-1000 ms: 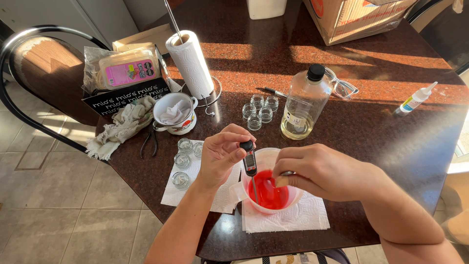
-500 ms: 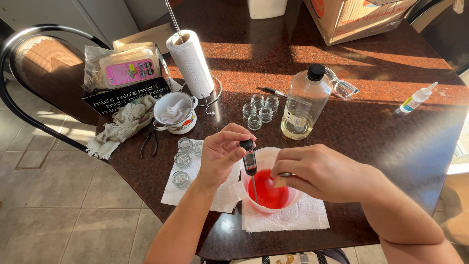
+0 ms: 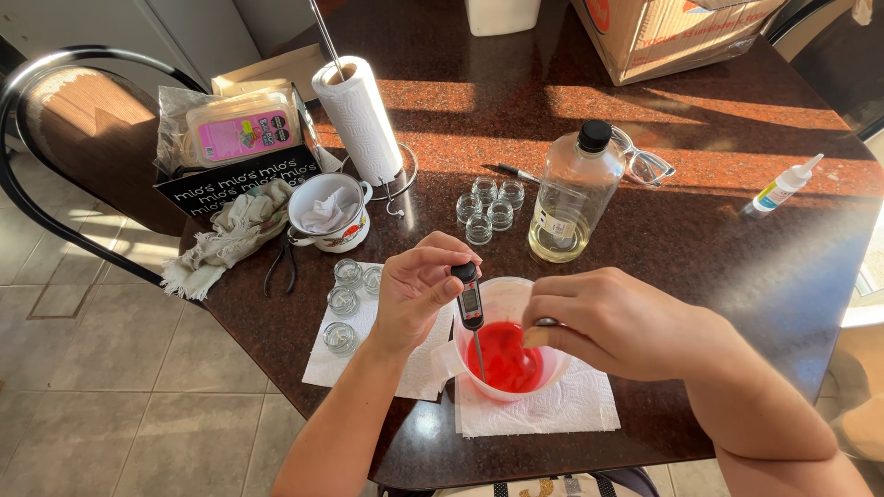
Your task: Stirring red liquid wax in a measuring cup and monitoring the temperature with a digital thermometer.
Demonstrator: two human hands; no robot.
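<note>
**2 hands over a cup of red liquid**

2 hands meet above a pale plastic cup point(image 3: 502, 294) holding red liquid point(image 3: 505, 357), which stands on a white paper towel point(image 3: 552, 414) near the front edge of the dark stone worktop point(image 3: 718, 239). The left hand point(image 3: 416, 293) pinches the black head of a probe thermometer point(image 3: 470, 296) between thumb and fingertips; its thin metal stem runs down into the red liquid at the cup's left side. The right hand point(image 3: 603, 320) is curled shut over the cup's right rim, fingers closed on a small dark-ended tool that is mostly hidden, so its kind cannot be told.

Just left of the cup, 4 small glass jars point(image 3: 346, 302) sit on a second paper towel, close under the left wrist. Behind the cup stand 5 more small jars point(image 3: 488, 204) and a clear bottle with a black cap point(image 3: 573, 198), near but not touching. Farther left are an enamel mug point(image 3: 330, 213), a paper towel roll point(image 3: 359, 120) and a rumpled cloth point(image 3: 235, 230). To the right, the worktop lies open as far as a small dropper bottle point(image 3: 783, 189). The front edge runs just below the cup's towel.
</note>
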